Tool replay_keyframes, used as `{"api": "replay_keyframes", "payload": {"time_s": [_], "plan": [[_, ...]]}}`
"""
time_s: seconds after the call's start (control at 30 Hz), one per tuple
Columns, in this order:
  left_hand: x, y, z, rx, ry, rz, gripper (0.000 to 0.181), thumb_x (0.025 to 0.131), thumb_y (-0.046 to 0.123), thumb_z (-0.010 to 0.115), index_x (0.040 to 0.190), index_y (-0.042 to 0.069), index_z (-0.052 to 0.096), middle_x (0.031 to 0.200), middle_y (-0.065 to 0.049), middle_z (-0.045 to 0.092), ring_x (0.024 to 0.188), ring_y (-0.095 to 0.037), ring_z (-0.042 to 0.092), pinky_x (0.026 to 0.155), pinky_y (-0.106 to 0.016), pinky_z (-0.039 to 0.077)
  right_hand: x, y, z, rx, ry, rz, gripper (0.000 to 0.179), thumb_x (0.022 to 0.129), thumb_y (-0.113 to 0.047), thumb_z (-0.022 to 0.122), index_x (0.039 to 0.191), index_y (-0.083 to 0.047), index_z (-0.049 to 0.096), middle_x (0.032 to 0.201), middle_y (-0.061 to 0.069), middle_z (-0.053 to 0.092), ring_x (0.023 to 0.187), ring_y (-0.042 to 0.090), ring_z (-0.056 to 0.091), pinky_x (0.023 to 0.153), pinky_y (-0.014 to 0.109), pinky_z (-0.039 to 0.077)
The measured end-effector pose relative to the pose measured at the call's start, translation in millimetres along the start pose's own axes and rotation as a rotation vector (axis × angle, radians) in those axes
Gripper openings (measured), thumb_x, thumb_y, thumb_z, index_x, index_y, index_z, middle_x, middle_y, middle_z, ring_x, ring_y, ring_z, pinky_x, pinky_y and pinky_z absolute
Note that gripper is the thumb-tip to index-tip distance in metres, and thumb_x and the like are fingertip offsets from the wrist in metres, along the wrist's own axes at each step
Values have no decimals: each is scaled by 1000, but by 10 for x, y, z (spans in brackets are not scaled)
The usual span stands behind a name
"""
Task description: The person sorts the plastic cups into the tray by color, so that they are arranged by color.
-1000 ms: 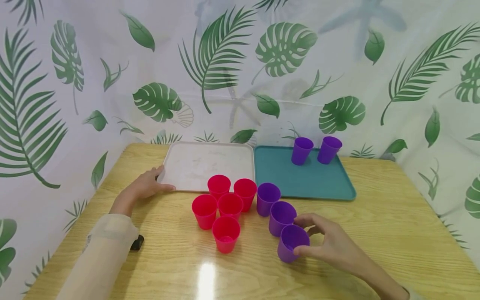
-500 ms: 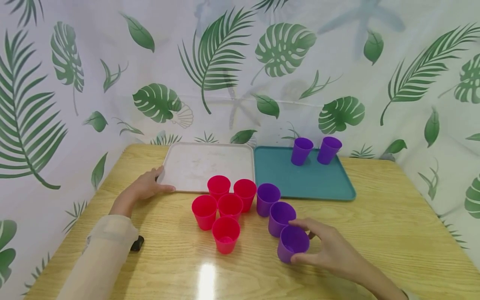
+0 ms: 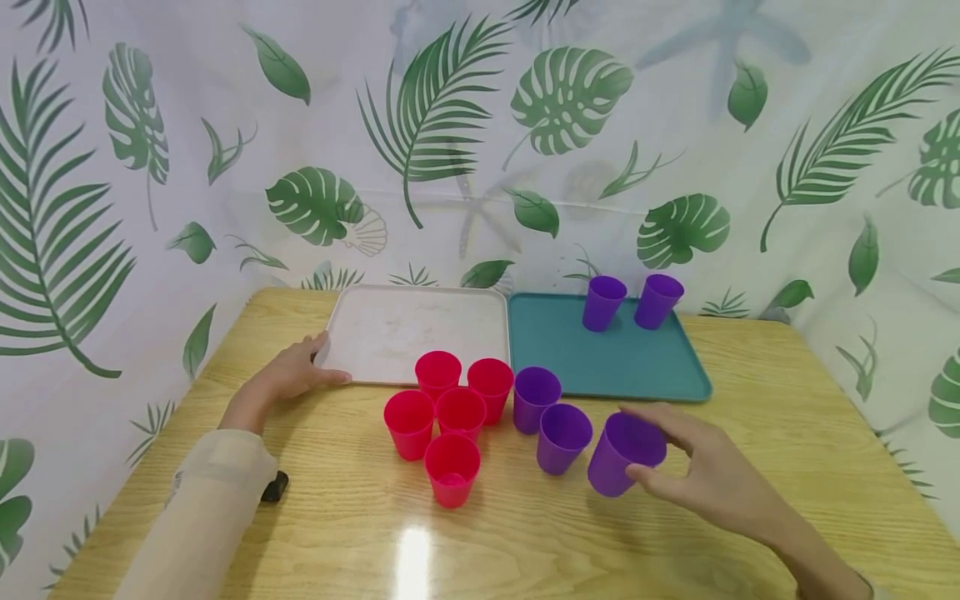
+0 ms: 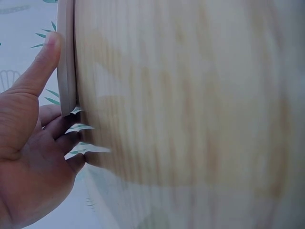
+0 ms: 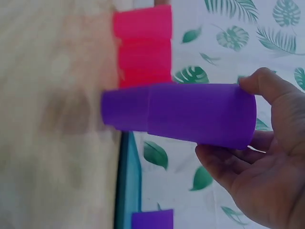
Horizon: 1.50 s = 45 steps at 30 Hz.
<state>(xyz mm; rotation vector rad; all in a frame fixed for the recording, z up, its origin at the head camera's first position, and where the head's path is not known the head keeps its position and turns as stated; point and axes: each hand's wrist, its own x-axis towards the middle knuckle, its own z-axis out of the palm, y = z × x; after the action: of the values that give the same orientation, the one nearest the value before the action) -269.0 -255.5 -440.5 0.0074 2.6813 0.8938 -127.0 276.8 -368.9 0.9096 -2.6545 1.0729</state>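
My right hand (image 3: 712, 471) pinches a purple cup (image 3: 617, 467) by its rim, thumb on the near side and fingers on the far side. In the right wrist view the held purple cup (image 5: 200, 114) is raised off the table and overlaps another purple cup (image 5: 126, 109) behind it. Two purple cups (image 3: 562, 442) stand upright to its left. My left hand (image 3: 296, 368) rests at the near left corner of a white tray (image 3: 416, 329). In the left wrist view its thumb (image 4: 40, 67) lies straight against the tray's edge, with the other fingers near the tabletop.
Several red cups (image 3: 452, 475) stand in a cluster at the table's middle. Two purple cups (image 3: 602, 304) stand at the back of a teal tray (image 3: 615, 362), beside the white tray. A black object (image 3: 275, 487) shows beside the left sleeve. A leaf-print cloth (image 3: 465, 167) hangs behind.
My right hand has lifted the nearest purple cup and carried it to the right and slightly away, apart from the other two. My left hand has stayed at the white tray.
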Motion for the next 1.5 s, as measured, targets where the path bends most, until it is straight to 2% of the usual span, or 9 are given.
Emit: {"api": "replay_keyframes", "payload": {"time_s": [0.17,0.5,0.7,0.97,1.23,1.3,1.37,1.43,1.5], "plan": [[11,-16,-4,5,1,1,116,89,59,74,163,-1,9,165,-37,3,152,-54,4,122,-66,9,103,62,-203,62,30,44,62,90,-1,78,148,-2,54,139,17,61,124,-8,51,102,6,37],[-2,-8,-11,-1,1,12,114,90,56,74,163,-1,9,165,-37,4,153,-53,4,122,-65,8,370,287,-539,-3,122,100,61,96,-6,72,151,2,48,146,27,52,117,-17,48,97,1,37],[-24,15,-19,-4,1,9,111,91,54,74,164,-1,9,166,-36,4,153,-52,4,123,-64,8,579,472,-695,-23,171,209,62,100,-19,70,155,-4,46,147,25,53,108,-16,50,85,2,44],[-49,29,-29,-3,8,22,110,92,52,74,163,-2,10,165,-36,6,153,-52,6,123,-64,9,946,586,-739,-57,180,279,65,100,-32,70,155,-8,47,140,19,59,92,-5,58,72,9,48],[-61,44,-20,-9,10,5,110,92,51,74,163,-2,9,166,-36,5,153,-52,5,123,-64,8,1388,707,-571,-80,187,217,67,98,-33,71,152,-1,49,126,23,64,89,17,61,66,14,47],[-51,34,-11,-8,11,3,110,92,52,74,163,-2,9,166,-36,5,153,-52,5,123,-64,8,1505,742,-510,-70,179,223,70,98,-34,71,153,0,46,127,25,64,95,25,63,68,14,47],[-33,18,2,-6,14,4,111,92,52,74,163,-1,8,166,-35,4,153,-52,4,123,-65,8,1621,784,-439,-58,168,225,72,99,-35,71,154,2,44,133,28,61,105,34,64,77,20,52],[-15,7,16,-7,15,4,112,91,54,74,163,0,8,166,-35,3,153,-52,3,122,-65,8,1729,831,-359,-49,157,227,74,98,-35,71,154,4,43,140,30,57,114,42,63,89,32,56],[-10,4,31,-7,17,5,113,91,56,74,163,0,8,166,-36,2,153,-52,3,122,-65,8,1828,880,-274,-44,146,225,75,98,-35,72,154,5,42,147,30,52,123,46,60,99,47,54]]}}
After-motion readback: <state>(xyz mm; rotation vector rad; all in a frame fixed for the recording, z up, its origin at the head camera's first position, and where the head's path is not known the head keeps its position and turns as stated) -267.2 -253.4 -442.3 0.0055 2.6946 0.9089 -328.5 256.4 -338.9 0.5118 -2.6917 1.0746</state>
